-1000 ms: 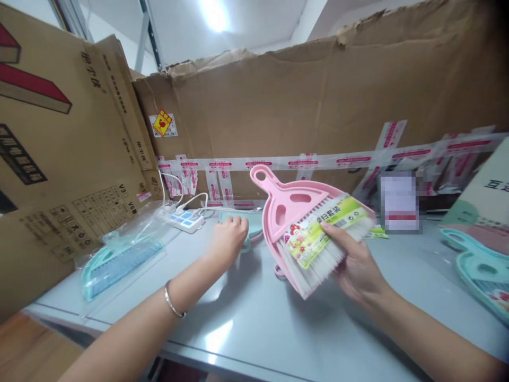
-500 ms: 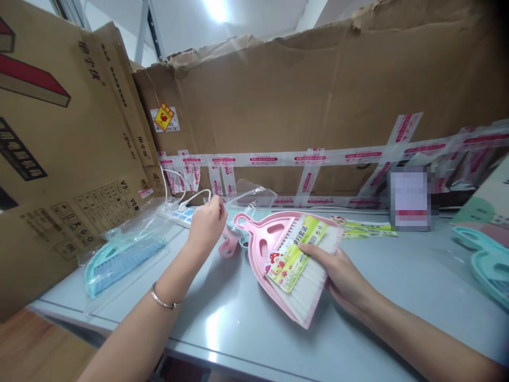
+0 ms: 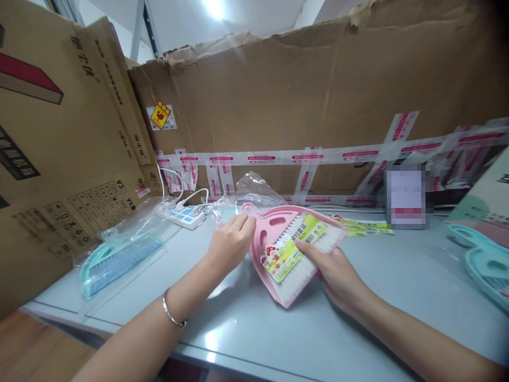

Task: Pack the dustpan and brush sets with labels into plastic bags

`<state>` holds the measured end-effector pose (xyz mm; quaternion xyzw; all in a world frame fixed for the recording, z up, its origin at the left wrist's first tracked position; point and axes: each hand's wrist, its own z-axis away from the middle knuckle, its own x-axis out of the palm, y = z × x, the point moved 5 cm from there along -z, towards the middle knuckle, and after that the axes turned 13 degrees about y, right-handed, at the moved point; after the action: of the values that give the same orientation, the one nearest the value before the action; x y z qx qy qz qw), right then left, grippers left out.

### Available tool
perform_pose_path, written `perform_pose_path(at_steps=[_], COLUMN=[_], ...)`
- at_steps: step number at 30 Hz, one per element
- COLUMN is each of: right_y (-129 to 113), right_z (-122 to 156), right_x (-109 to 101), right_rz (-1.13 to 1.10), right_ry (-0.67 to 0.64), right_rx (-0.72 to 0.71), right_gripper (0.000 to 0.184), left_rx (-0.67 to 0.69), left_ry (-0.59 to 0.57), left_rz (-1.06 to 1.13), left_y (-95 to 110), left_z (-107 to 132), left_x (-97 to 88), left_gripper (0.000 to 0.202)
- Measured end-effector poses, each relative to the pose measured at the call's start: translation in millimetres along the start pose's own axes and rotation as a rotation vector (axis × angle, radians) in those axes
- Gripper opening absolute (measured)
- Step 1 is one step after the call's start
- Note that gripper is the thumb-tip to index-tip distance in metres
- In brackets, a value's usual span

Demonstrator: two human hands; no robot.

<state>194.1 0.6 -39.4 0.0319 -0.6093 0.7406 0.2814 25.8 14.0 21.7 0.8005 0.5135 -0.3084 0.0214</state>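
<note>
A pink dustpan (image 3: 274, 232) is tilted above the grey table, with a white-bristled brush (image 3: 296, 278) nested in it. Across the bristles lies a yellow-green printed card label (image 3: 288, 254). My right hand (image 3: 338, 270) grips the set at its right edge, thumb on the label and fingers underneath. My left hand (image 3: 233, 239), with a silver bangle on the wrist, is closed at the dustpan's handle end; its fingertips are partly hidden. Just behind the handle lies a crumpled clear plastic bag (image 3: 256, 188).
A bagged mint dustpan and brush (image 3: 123, 260) lies at the left, another mint set (image 3: 485, 260) at the right edge. More card labels (image 3: 366, 227) lie behind my right hand. A power strip (image 3: 185, 216) with white cables sits at the back. Large cardboard boxes (image 3: 254, 116) wall the table's rear.
My left hand has come down and right, from above the plastic bag to the dustpan's handle. The dustpan set has turned slightly, its lower corner moving up and left.
</note>
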Motion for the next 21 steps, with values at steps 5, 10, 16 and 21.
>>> perform_pose_path(at_steps=[5,10,16,21], right_y=[5,3,-26,-60], right_z=[8,-1,-10,-4], right_x=[7,0,-14,-20], right_rz=[0.032,-0.126,-0.296,-0.475], right_ry=[-0.106,0.037,0.239,0.329], right_rx=[0.071,0.087,-0.05,-0.189], right_gripper=[0.038,0.045,0.041,0.034], left_rx=[0.039,-0.022,-0.232,-0.233], left_ry=[0.106,0.075,-0.062,-0.285], left_rz=[0.031,0.084,-0.012,-0.074], left_y=[6,0,-30,-27], left_z=[-1,1,1,5], left_x=[-4.5,-0.2,9.1,20.7], left_gripper=[0.022,0.022,0.017,0.018])
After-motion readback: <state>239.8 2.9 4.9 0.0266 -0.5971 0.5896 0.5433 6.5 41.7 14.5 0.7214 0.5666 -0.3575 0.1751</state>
